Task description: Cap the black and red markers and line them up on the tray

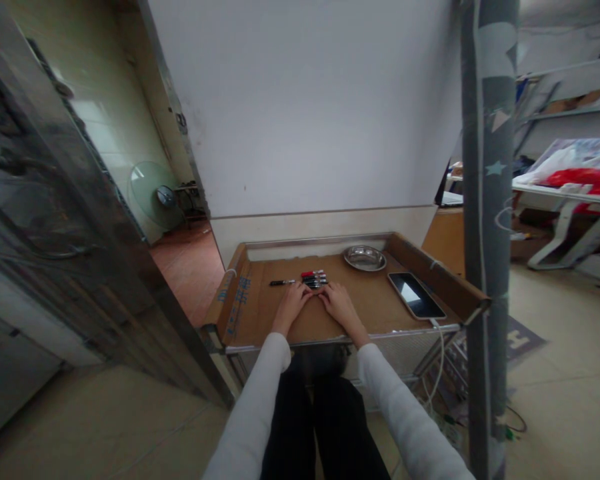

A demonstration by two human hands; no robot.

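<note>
Several pens lie close together in a small stack on the cardboard-lined table, a red pen (313,274) farthest from me and black pens (314,280) nearer. Off to their left a single black pen (281,283) lies sideways, apart from the stack. My left hand (293,302) is closed at the left end of the nearest black pen, its fingers bent and pressed together. At that pen's right end, my right hand (337,303) is likewise closed, with the thumbs almost meeting. The fingers partly cover the nearest pen.
A round metal dish (365,258) sits at the back right of the table. Nearer on the right lies a phone (416,295) with a white cable (441,360) hanging off the front edge. Raised cardboard sides (437,275) bound the table. A wrapped post (490,240) stands at right.
</note>
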